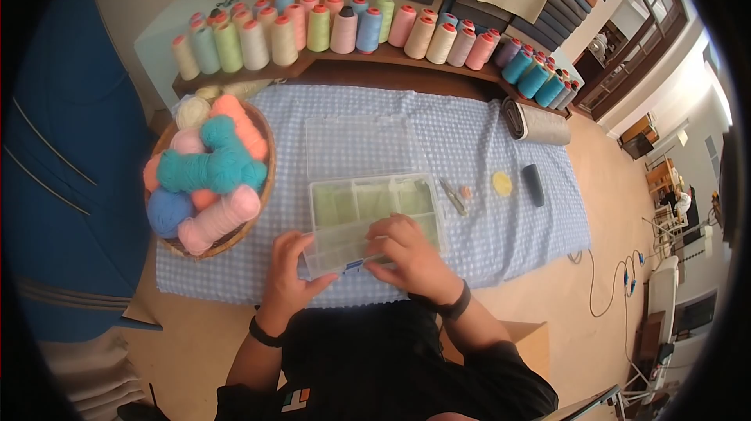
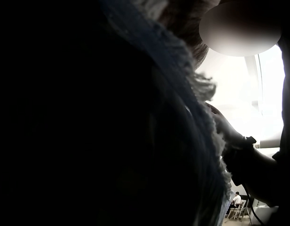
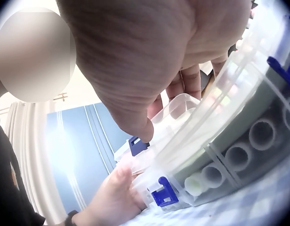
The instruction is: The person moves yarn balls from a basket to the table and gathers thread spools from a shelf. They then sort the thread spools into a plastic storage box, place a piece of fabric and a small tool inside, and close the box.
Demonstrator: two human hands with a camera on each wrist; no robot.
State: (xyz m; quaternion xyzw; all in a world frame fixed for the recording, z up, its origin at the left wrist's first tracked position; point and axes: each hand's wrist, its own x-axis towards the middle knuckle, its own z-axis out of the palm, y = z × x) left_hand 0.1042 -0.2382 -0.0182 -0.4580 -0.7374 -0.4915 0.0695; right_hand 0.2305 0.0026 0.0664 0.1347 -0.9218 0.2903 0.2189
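A clear compartment box (image 1: 379,200) with pale green contents lies on the checked cloth, its transparent lid (image 1: 361,145) folded back. Over its front left part, a smaller clear plastic case (image 1: 335,249) is tilted. My left hand (image 1: 288,271) grips that case's left end, thumb at the near edge. At its other end my right hand (image 1: 408,255) holds it with bent fingers. In the right wrist view, the right thumb touches beside a blue latch (image 3: 138,145), and pale tubes (image 3: 238,157) show through the box's side. The left wrist view is mostly dark.
A basket (image 1: 269,178) of yarn stands at the left. Thread cones (image 1: 343,32) line the shelf behind. Toward the right lie snips (image 1: 454,197), a yellow disc (image 1: 501,183), a dark case (image 1: 533,185) and rolled fabric (image 1: 540,124).
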